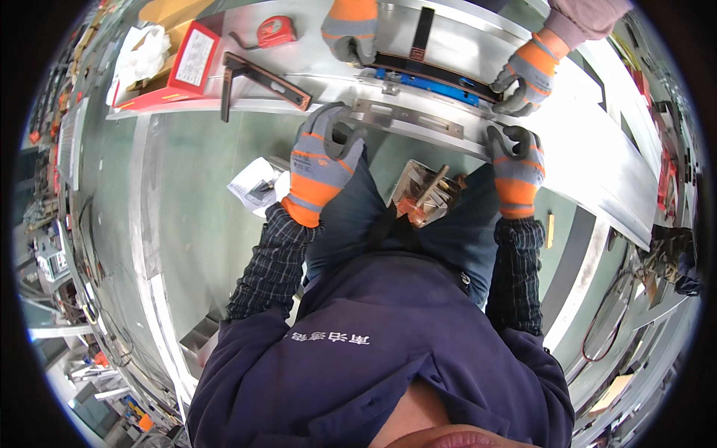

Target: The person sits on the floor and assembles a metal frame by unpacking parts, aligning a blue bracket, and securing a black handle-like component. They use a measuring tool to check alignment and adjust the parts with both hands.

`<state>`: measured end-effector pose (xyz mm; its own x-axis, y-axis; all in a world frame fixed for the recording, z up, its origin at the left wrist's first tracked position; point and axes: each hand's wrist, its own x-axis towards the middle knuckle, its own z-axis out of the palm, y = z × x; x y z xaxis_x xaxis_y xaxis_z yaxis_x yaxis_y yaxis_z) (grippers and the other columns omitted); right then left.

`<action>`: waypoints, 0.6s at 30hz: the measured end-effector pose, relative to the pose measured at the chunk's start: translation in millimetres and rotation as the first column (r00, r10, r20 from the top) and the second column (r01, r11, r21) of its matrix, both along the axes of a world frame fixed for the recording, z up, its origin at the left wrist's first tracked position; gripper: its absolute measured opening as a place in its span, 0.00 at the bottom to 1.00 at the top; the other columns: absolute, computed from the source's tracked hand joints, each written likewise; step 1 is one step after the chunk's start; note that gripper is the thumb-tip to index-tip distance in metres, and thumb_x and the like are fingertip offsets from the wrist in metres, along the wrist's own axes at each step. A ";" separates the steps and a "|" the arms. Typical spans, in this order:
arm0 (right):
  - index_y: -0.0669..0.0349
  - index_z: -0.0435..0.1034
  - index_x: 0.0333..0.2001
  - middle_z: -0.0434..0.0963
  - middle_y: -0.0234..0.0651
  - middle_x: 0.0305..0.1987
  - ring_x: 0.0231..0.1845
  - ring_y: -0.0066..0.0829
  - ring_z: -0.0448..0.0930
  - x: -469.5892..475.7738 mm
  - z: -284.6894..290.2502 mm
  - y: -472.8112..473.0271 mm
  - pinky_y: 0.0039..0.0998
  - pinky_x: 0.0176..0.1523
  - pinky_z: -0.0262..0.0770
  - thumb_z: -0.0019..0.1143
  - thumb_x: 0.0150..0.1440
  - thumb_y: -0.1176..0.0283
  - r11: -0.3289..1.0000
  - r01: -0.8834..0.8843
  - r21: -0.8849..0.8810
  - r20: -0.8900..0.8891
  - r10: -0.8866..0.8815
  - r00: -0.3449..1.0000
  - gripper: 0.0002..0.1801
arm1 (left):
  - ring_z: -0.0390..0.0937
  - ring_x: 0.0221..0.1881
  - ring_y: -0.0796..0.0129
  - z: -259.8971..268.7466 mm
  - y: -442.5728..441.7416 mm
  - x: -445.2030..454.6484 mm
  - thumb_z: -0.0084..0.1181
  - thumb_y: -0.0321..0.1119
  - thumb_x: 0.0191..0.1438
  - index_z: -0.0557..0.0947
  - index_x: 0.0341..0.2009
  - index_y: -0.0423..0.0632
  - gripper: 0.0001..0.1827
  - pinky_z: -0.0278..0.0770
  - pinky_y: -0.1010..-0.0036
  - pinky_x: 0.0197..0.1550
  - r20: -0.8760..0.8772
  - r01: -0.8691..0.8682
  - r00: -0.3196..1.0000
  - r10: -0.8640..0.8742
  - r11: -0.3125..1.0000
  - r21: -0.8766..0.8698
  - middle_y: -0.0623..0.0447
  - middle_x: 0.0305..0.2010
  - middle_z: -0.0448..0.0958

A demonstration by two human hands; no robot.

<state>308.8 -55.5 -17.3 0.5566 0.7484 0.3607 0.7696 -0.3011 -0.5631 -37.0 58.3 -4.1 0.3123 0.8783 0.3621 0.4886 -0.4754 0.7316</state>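
Note:
A slotted metal strike plate [409, 119] lies along the near edge of a long metal profile in front of me. My left hand [327, 159], in a grey and orange work glove, is at the plate's left end, thumb and fingers curled at the profile's edge. My right hand [518, 165], gloved alike, touches the edge beyond the plate's right end. Whether either grips the profile cannot be told. Beyond it, a co-worker's gloved hands [350, 33] [526, 78] are at both ends of a black bar [431, 73]. Below that bar is a blue strip [428, 88].
At the left lie a black try square [269, 84], a red tape measure [276, 31] and an open red carton [190, 61] with crumpled white wrapping. A tray [400, 185] of tools and parts stands low between my legs. White paper [246, 185] is beside my left wrist.

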 end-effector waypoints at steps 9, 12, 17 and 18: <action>0.57 0.87 0.38 0.89 0.40 0.39 0.44 0.46 0.88 8.6 4.8 20.5 0.46 0.50 0.84 0.82 0.56 0.45 0.970 0.091 -0.227 0.010 -0.091 0.996 0.25 | 0.86 0.53 0.42 1.9 36.2 18.1 0.72 0.35 0.61 0.84 0.62 0.47 0.24 0.85 0.56 0.58 -0.054 0.130 0.989 -0.135 0.988 -0.078 0.42 0.56 0.87; 0.57 0.87 0.38 0.89 0.39 0.38 0.43 0.46 0.88 9.7 -1.3 18.5 0.46 0.49 0.84 0.83 0.56 0.48 0.981 0.072 -0.179 -0.002 -0.073 0.997 0.23 | 0.87 0.51 0.43 -0.2 40.3 18.2 0.70 0.33 0.61 0.84 0.62 0.48 0.24 0.85 0.57 0.56 -0.080 0.139 0.986 -0.144 0.989 -0.059 0.43 0.52 0.88; 0.57 0.86 0.38 0.90 0.40 0.36 0.41 0.45 0.88 7.6 1.0 17.3 0.44 0.47 0.84 0.82 0.57 0.55 0.991 0.017 -0.132 0.053 -0.011 0.999 0.17 | 0.88 0.51 0.46 5.3 24.5 9.1 0.68 0.30 0.62 0.85 0.62 0.47 0.23 0.86 0.59 0.55 -0.012 0.059 0.998 -0.061 0.987 -0.147 0.43 0.51 0.89; 0.58 0.87 0.38 0.89 0.41 0.36 0.39 0.46 0.88 7.9 0.9 16.7 0.44 0.45 0.84 0.82 0.57 0.54 0.993 0.011 -0.122 0.057 -0.004 0.998 0.18 | 0.88 0.51 0.46 4.8 20.9 7.3 0.68 0.29 0.62 0.85 0.62 0.46 0.23 0.86 0.59 0.55 0.003 0.031 1.000 -0.031 0.986 -0.161 0.43 0.52 0.89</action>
